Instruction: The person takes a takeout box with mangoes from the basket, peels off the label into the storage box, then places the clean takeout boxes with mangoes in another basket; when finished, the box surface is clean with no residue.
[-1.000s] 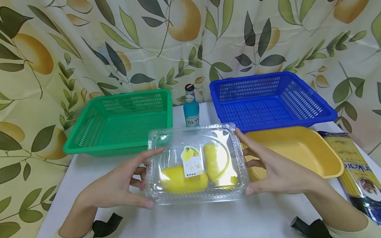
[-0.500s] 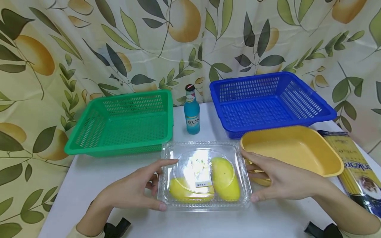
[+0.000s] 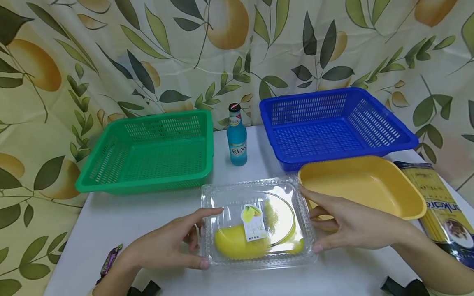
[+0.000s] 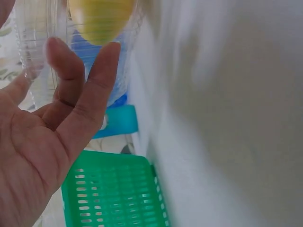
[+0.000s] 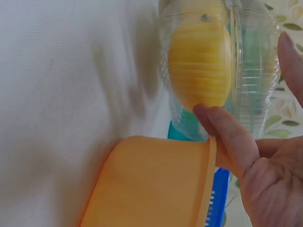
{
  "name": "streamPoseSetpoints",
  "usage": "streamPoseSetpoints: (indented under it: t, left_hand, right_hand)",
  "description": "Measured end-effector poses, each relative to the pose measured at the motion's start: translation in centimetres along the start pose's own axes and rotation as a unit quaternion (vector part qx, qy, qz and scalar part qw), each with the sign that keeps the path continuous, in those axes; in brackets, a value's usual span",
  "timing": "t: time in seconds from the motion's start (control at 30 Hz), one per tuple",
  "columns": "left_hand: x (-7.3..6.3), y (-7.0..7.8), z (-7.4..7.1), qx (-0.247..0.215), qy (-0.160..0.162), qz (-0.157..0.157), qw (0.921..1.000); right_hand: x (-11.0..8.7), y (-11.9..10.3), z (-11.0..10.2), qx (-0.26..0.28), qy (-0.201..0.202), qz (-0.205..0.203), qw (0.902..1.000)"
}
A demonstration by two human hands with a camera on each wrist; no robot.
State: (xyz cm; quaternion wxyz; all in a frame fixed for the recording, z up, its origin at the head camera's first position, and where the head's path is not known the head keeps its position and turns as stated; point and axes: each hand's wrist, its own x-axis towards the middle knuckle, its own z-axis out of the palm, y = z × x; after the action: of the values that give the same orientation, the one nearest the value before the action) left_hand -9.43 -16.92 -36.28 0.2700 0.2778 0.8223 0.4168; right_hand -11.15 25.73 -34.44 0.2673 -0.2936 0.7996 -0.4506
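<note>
A: So, what's in the left grip (image 3: 177, 236)?
B: The left end of a clear box (image 3: 227, 197), thumb at its near corner and index finger reaching over the lid.
A: And the right grip (image 3: 348, 224)?
B: It holds the opposite end, so the box sits between the two. Whether its base touches the desk (image 3: 281, 283), I can't tell.
A: What's inside?
B: Yellow fruit (image 3: 233, 245), partly hidden by glare. A label (image 3: 253, 222) sits on the lid.
A: Anything near the right grip?
B: A yellow basin (image 3: 363, 185) just beyond its fingers, a blue basket (image 3: 344, 154) farther out, and a yellow-and-blue packet (image 3: 446, 205) to its right.
A: Past the left grip?
B: A green basket (image 3: 152, 182) beyond it, and an upright blue bottle (image 3: 237, 144) ahead, to its right. A small purple wrapper (image 3: 110, 261) lies by that wrist.
</note>
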Motion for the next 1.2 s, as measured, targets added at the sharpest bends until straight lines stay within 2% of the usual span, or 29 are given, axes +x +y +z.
streamPoseSetpoints:
  t: [0.23,0.47,0.6,0.67,0.8,0.93,1.07,1.2]
  left_hand:
    - [-0.2,-0.5,0.1,0.021,-0.001,-0.007,0.9997]
    - [-1.0,-0.7,0.0,0.025,-0.014,-0.015,0.9995]
    - [-1.7,-0.4,0.0,0.063,-0.008,-0.041,0.9972]
    - [-2.0,-0.1,0.0,0.091,0.001,-0.055,0.9943]
    - [-2.2,0.4,0.2,0.154,0.037,-0.046,0.9864]
    - [-1.9,0.5,0.3,0.173,0.074,-0.015,0.9819]
    - [-1.6,0.3,0.6,0.161,0.075,0.016,0.9840]
    - [-1.0,0.1,1.0,0.158,0.066,0.034,0.9846]
  right_hand:
    - [0.2,-0.7,0.6,-0.085,0.008,0.017,0.9962]
    - [0.4,-0.7,1.6,-0.075,0.023,0.020,0.9967]
    - [0.3,-0.6,1.7,-0.081,0.012,0.005,0.9966]
    - [0.3,-0.7,1.7,-0.110,0.012,0.000,0.9939]
    - [0.2,-1.3,1.6,-0.168,0.028,-0.007,0.9853]
    - [0.3,-1.9,1.8,-0.239,0.078,-0.001,0.9679]
    - [1.0,-2.4,1.9,-0.291,0.134,-0.013,0.9472]
    - [1.7,-2.8,1.7,-0.306,0.160,-0.052,0.9373]
